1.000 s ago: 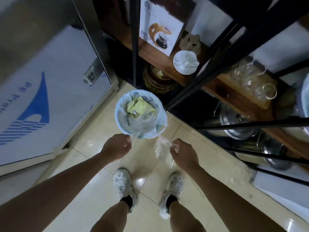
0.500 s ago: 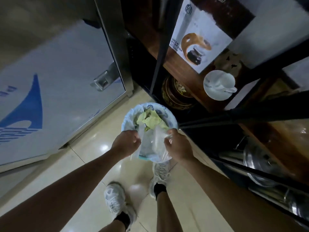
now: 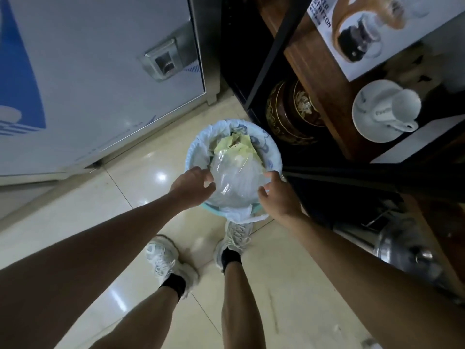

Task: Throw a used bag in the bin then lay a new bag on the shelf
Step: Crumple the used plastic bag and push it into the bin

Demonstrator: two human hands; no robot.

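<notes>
Fingers (image 3: 205, 175) either side of clear bag (image 3: 236, 182)

A glossy cream tiled floor (image 3: 141, 187) carries the lined bin (image 3: 198, 149) and two white sneakers; beside it, a wooden shelf (image 3: 317, 71) holds a white cup and saucer (image 3: 385, 110) and a printed box (image 3: 372, 34)

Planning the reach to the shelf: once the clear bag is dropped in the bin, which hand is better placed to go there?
Right, probably. The right hand is on the shelf side of the bin; the left hand would cross over.
</notes>
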